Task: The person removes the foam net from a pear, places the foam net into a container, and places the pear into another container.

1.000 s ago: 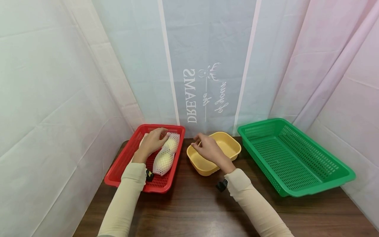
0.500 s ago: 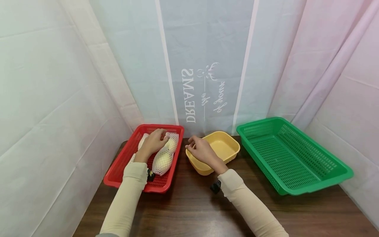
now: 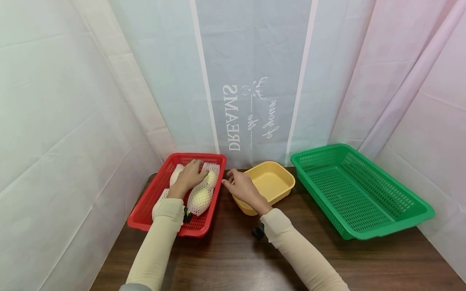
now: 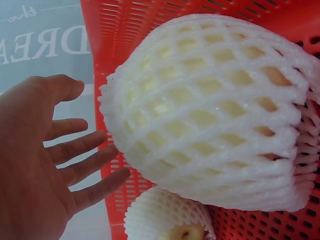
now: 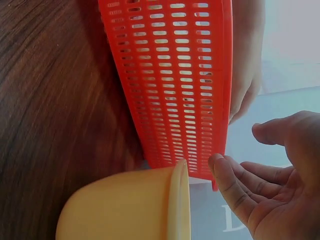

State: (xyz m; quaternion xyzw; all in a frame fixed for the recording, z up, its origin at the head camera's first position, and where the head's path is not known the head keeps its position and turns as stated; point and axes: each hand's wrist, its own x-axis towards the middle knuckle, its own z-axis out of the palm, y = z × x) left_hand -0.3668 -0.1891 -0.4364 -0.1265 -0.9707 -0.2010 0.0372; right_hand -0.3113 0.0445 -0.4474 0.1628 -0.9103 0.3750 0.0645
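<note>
Over the red basket [image 3: 194, 233] hovers my left hand [image 3: 187, 178], its fingers loosely spread and holding nothing. Beneath and beside it lie several pale yellow fruits [image 3: 200, 199] in white foam nets. In the left wrist view a large netted fruit [image 4: 200, 110] lies just past the fingertips, and a smaller one [image 4: 167, 215] shows its brown stem end. My right hand [image 3: 243, 186], also with nothing in it, hangs over the left rim of the yellow tub [image 3: 269, 182]. In the right wrist view its relaxed fingers [image 5: 232, 192] point toward the red basket's wall.
A large green basket [image 3: 360, 202], with nothing in it, stands at the right on the dark wooden table [image 3: 225, 258]. Pale cloth curtains [image 3: 255, 48] hang behind and at both sides, close to the baskets. A narrow gap separates the red basket from the yellow tub.
My right hand has moved left, from over the yellow tub toward the red basket. My left hand has shifted only slightly over the fruits. The baskets and tub stay put.
</note>
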